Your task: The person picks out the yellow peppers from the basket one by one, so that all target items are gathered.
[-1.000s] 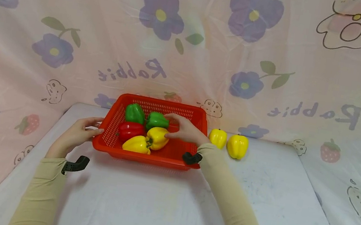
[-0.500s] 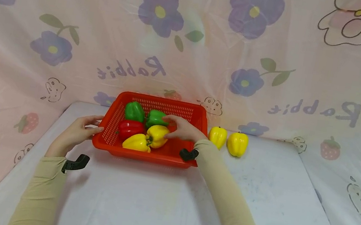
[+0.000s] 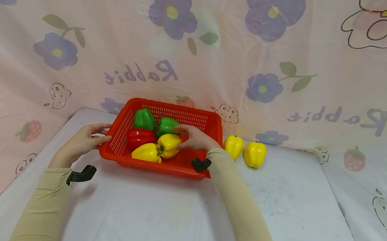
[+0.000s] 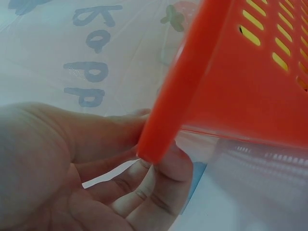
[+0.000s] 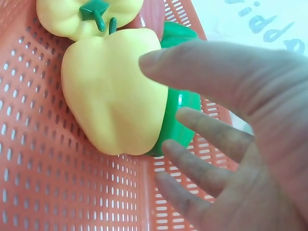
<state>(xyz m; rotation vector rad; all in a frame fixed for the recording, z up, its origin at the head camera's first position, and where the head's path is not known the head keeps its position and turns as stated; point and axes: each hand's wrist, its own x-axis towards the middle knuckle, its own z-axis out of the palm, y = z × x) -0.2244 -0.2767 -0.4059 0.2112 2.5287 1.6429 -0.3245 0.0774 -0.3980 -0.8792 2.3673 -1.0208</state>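
Note:
My left hand [image 3: 79, 145] pinches the left rim of a red plastic basket [image 3: 155, 168]; in the left wrist view the thumb and fingers lie on either side of that rim [image 4: 178, 91]. Over the basket's inside is my right hand [image 3: 197, 139], its fingers spread. Its thumb lies at a yellow bell pepper [image 5: 115, 91], and the fingertips reach toward a green bell pepper [image 5: 180, 120] beside it. Another green pepper [image 3: 144, 119], a red one [image 3: 140, 139] and a second yellow one [image 3: 146, 153] share the left part of the basket.
Two more yellow bell peppers, one nearer [image 3: 233, 147] and one farther right [image 3: 254, 154], stand on the white table [image 3: 297, 214] to the basket's right. A patterned cloth [image 3: 210, 63] hangs behind the table.
My right hand and forearm have shifted slightly left inside the basket. The left hand keeps its place on the rim, and the peppers lie as before.

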